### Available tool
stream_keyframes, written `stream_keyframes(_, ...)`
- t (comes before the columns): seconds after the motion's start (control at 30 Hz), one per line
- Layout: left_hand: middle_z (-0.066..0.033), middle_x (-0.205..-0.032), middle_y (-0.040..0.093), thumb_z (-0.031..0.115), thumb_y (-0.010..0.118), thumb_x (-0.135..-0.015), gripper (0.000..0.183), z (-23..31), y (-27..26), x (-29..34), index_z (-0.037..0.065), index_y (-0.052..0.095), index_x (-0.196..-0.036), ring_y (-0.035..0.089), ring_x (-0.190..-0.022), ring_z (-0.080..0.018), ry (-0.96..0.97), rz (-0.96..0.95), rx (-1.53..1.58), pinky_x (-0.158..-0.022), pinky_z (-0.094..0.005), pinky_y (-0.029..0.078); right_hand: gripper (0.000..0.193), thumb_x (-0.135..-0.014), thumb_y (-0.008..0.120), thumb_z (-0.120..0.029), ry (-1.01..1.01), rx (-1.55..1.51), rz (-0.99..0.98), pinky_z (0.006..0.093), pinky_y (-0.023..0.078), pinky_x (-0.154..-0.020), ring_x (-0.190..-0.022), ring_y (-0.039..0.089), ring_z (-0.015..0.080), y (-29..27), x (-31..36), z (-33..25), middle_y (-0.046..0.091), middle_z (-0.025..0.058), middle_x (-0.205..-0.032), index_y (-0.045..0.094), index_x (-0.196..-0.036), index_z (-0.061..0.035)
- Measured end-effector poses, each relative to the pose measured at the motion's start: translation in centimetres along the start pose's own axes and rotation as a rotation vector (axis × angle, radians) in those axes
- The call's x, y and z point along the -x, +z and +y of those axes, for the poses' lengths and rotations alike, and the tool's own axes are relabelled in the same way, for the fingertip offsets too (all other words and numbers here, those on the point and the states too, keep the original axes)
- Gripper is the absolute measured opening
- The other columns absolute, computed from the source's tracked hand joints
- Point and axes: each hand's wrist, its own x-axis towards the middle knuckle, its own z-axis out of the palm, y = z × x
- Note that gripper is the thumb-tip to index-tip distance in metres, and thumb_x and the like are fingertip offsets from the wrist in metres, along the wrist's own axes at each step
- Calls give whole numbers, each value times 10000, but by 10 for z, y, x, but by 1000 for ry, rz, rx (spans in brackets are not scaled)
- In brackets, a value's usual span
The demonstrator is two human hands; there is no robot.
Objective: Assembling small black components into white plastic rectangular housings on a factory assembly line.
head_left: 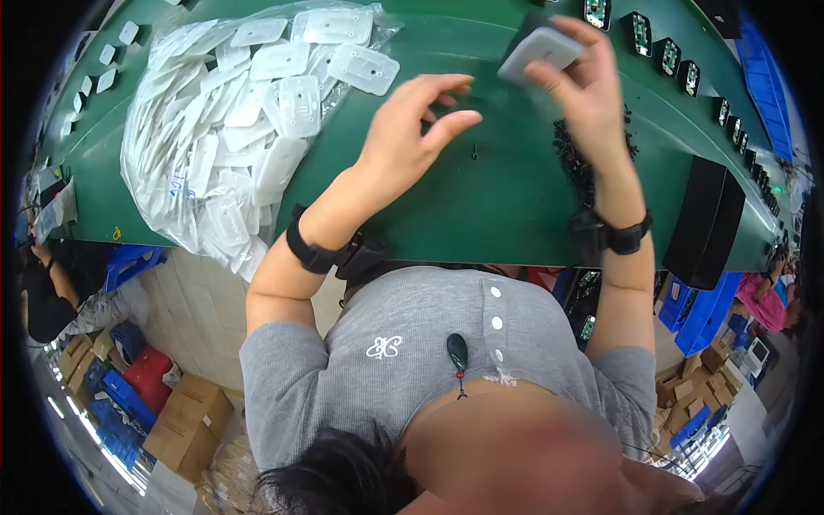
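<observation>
My right hand [588, 81], blurred by motion, is closed around the edge of a small device casing [542, 53] with a whitish flat face and a dark body behind it. The casing is held above the far part of the green table [412, 206]. My left hand [410, 129] is open, thumb and curled fingers apart, with nothing visible between them. To its left, a clear plastic bag [142, 142] spills a heap of white plastic covers [298, 106]. A small dark part [475, 153] lies on the table between my hands.
A pile of tiny black parts [575, 163] lies beneath my right wrist. Black casings with green circuit boards [637, 34] line the far right. A tall black box [704, 223] stands at the right edge. Several small white pieces [106, 81] sit far left.
</observation>
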Motion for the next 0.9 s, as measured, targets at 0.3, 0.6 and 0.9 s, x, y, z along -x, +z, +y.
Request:
stream_keyframes(0.3, -108, -1082, 612, 143, 708, -844, 311, -23, -61, 8, 46, 640, -1132, 545, -976, -300, 229, 580, -691, -837, -379, 447, 296, -791, 720, 14, -150, 673, 153, 342, 532, -710, -811, 605, 239, -138, -166, 24, 611, 177, -953, 576, -1038, 89)
stream_keyframes(0.6, -52, -1161, 594, 125, 683, -805, 418, -10, -53, -4, 94, 612, -1215, 530, -1075, -269, 251, 329, -1171, -850, -388, 434, 302, -814, 719, -5, 255, 694, -8, 319, 531, -706, -810, 630, 225, -164, -203, 50, 662, 180, -944, 607, -1066, 117)
stream_keyframes(0.9, -58, -1077, 589, -2, 575, -749, 479, 1, -49, -20, 124, 628, -1208, 545, -1018, -257, 298, 46, -1208, -824, -375, 440, 282, -828, 679, -79, -84, 960, 153, 281, 457, -676, -758, 551, 142, -178, -160, 52, 633, 92, -901, 632, -1098, -14)
